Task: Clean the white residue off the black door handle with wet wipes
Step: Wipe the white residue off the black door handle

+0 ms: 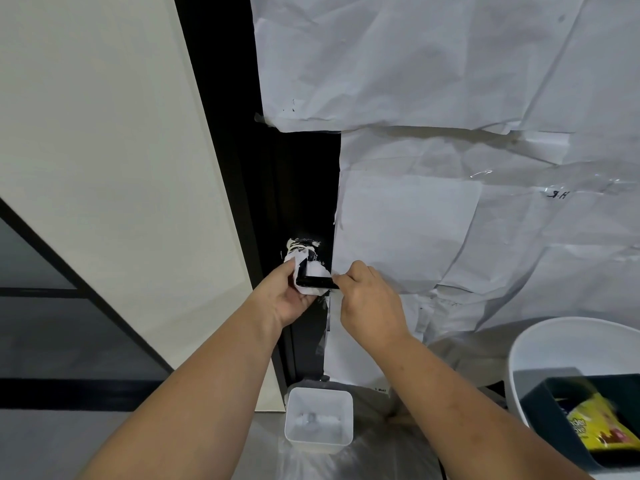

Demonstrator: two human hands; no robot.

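Cream wall panel (pixel 104 168) filling the left side, its slanted right edge running down beside the black door frame (pixel 221 98). Dark glazed panel (pixel 52 323) sitting below it at far left. Left hand (pixel 289 296) reaching up from below, fingers curled and clamping a white wet wipe (pixel 311 271) against the near end of the black door handle (pixel 313 281). Handle jutting out horizontally from the narrow exposed black strip of door (pixel 304 188), bare black along its lever. White residue (pixel 303 247) smeared over the handle's base just above, touching the wipe's upper edge. Right hand (pixel 367 296) pinching the handle's far right tip between thumb and fingers, closed on it. Hands sitting close together, only the short bare lever showing between them. Crumpled white paper sheets (pixel 450 98) taped across the door to the right, their edges crowding the handle from above and from the right, leaving little open black surface around it. Small white square container (pixel 318 417) standing on the plastic-covered floor below, between the forearms. Round white tub (pixel 540 341) at lower right holding a dark tray (pixel 543 420) with a yellow packet (pixel 595 427).
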